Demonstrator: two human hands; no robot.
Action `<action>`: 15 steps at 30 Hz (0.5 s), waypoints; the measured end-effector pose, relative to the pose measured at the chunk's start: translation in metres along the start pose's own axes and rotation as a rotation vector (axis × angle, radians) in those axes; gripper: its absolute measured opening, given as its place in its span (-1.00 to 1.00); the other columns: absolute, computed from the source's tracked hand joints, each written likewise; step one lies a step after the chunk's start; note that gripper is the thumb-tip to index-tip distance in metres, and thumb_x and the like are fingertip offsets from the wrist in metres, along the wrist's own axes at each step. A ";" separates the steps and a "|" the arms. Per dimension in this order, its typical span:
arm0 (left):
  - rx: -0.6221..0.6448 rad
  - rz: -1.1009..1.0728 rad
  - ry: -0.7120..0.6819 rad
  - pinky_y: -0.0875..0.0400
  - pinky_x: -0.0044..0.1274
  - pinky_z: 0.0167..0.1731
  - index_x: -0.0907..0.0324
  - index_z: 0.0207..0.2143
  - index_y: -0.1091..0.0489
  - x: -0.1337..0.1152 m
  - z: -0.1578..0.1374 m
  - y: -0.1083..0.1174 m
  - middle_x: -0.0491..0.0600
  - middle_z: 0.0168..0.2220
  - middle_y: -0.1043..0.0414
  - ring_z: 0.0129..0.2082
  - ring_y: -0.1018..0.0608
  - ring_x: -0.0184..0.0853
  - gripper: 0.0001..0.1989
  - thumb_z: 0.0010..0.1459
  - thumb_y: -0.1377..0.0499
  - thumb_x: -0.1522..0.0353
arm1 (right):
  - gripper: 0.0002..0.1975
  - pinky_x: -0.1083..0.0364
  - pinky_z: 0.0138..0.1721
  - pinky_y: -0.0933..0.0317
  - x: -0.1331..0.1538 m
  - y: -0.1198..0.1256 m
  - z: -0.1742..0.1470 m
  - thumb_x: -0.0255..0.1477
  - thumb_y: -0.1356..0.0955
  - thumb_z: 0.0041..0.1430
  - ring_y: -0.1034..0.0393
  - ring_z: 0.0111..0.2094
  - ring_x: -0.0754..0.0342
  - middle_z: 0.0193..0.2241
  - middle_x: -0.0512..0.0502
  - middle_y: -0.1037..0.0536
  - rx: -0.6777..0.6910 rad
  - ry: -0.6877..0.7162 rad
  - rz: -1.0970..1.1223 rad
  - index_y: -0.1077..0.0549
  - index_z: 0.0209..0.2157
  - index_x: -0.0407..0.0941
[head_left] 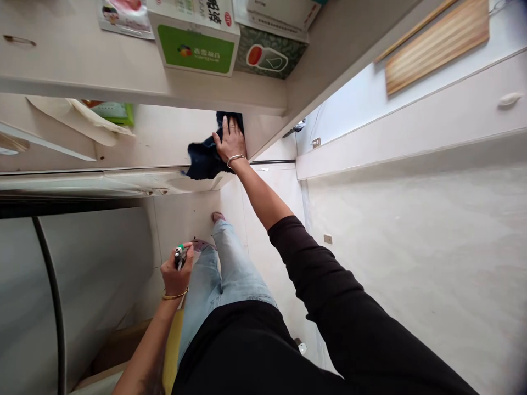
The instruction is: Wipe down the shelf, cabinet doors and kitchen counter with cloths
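Observation:
My right hand (231, 141) lies flat on a dark blue cloth (203, 160), its fingers stretched out and pressing down. The cloth is bunched on a lower shelf (164, 129), in the corner by an upright side panel, and part of it hangs over the front edge. Lower down, beside my leg, my left hand (177, 274) is closed round a small bundle of pen-like things (179, 255) in black, white and green. Their exact kind is hard to make out, since the fingers cover most of them.
Above are a green-and-white box (195, 49), a dark green patterned box (265, 55) and a sachet (125, 16). A green packet (113, 112) lies on the lower shelf. A wooden board (438, 44) rests at upper right. A black cable (51, 296) crosses a grey surface at left.

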State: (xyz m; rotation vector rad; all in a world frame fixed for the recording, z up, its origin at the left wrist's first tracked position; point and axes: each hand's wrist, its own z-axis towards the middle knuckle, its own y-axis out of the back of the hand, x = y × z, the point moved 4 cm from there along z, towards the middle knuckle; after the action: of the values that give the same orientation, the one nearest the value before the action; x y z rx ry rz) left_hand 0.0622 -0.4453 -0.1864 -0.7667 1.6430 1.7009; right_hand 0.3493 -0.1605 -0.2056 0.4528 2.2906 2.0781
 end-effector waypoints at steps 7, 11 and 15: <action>0.016 -0.046 0.022 -0.37 -0.66 -0.46 0.20 -0.27 -0.60 -0.014 0.010 -0.008 -0.09 -0.50 -0.55 -0.60 -0.48 -0.49 -0.76 0.23 -0.25 0.21 | -0.43 -0.19 0.34 -0.16 -0.011 -0.007 -0.048 -0.56 -0.03 0.42 -0.17 0.37 -0.22 0.39 -0.59 -0.16 0.014 -0.137 -0.023 -0.11 0.38 -0.49; 0.035 -0.086 0.001 -0.34 -0.67 -0.48 0.21 -0.25 -0.59 -0.024 0.012 0.002 -0.12 -0.54 -0.50 -0.63 -0.42 -0.52 -0.76 0.24 -0.25 0.22 | -0.44 -0.09 0.18 -0.34 -0.008 0.009 -0.088 -0.67 0.00 0.38 -0.38 0.23 -0.19 0.28 -0.63 -0.33 0.082 -0.075 -0.137 -0.23 0.31 -0.49; 0.011 -0.126 0.054 -0.36 -0.67 -0.46 0.20 -0.23 -0.59 -0.011 0.007 0.021 -0.12 -0.50 -0.53 -0.59 -0.45 -0.51 -0.75 0.24 -0.25 0.20 | -0.53 0.04 0.00 -0.37 -0.014 0.027 -0.099 -0.67 -0.05 0.39 -0.51 0.04 -0.10 0.06 -0.55 -0.53 0.153 -0.084 -0.223 -0.44 0.13 -0.40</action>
State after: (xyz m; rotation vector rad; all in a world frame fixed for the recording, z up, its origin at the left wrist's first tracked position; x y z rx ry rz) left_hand 0.0527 -0.4387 -0.1650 -0.8986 1.6043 1.5947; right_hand 0.3482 -0.2580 -0.1705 0.2668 2.3392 1.7588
